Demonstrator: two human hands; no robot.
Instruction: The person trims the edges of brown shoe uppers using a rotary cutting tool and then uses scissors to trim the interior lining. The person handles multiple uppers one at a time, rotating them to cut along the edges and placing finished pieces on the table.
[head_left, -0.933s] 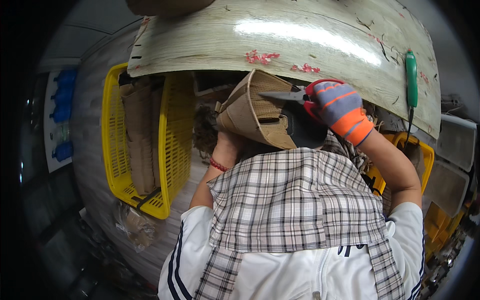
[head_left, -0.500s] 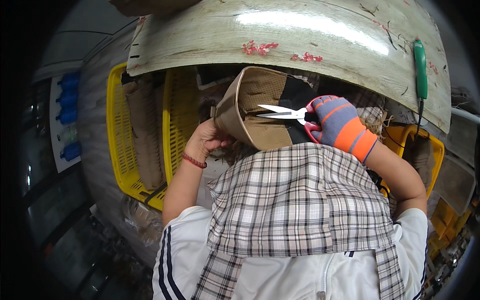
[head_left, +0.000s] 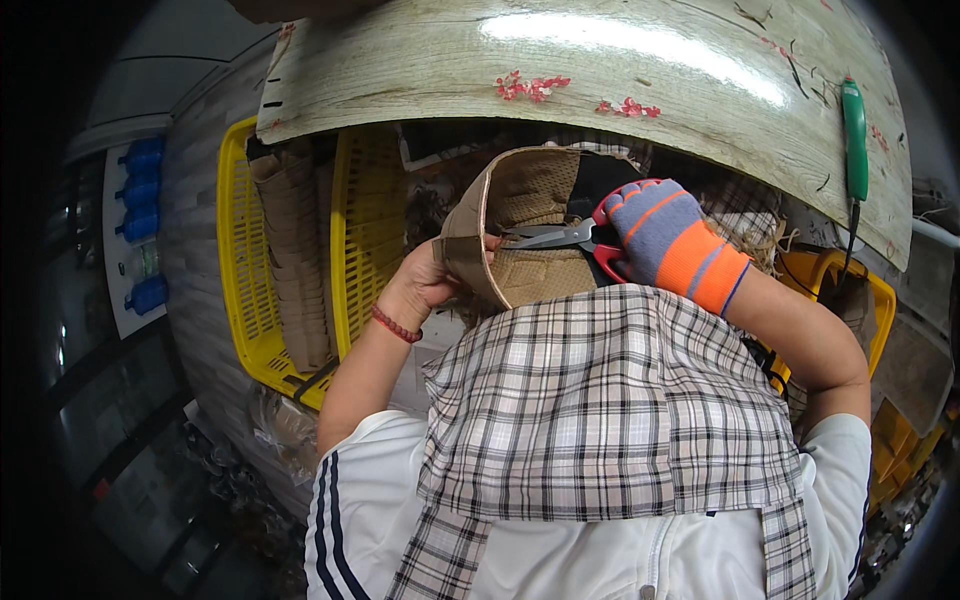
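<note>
A tan cloth piece [head_left: 525, 190], bent into a hollow ring shape, stands above my lap; its inside is dimpled, with a black section at the right. My left hand [head_left: 430, 277], bare with a red bead bracelet, grips its left rim; fingertips show inside the ring. My right hand [head_left: 655, 235], in a grey and orange glove, is closed round the red handles of scissors [head_left: 565, 236]. The blades lie inside the ring, nearly closed, their tips beside my left fingertips. Whether a thread or cloth lies between the blades is too small to tell.
A wood-patterned table [head_left: 420, 80] spans the far side; on it lies a green-handled tool [head_left: 855, 140] with a cord. Left stand yellow baskets [head_left: 232, 230], one holding a row of stacked tan pieces [head_left: 290, 260]. Another yellow basket [head_left: 884, 310] is at the right.
The scissors' blades have drawn closer together, their tips now near my left fingertips. The cloth ring has turned slightly, and my left fingers now show inside it.
</note>
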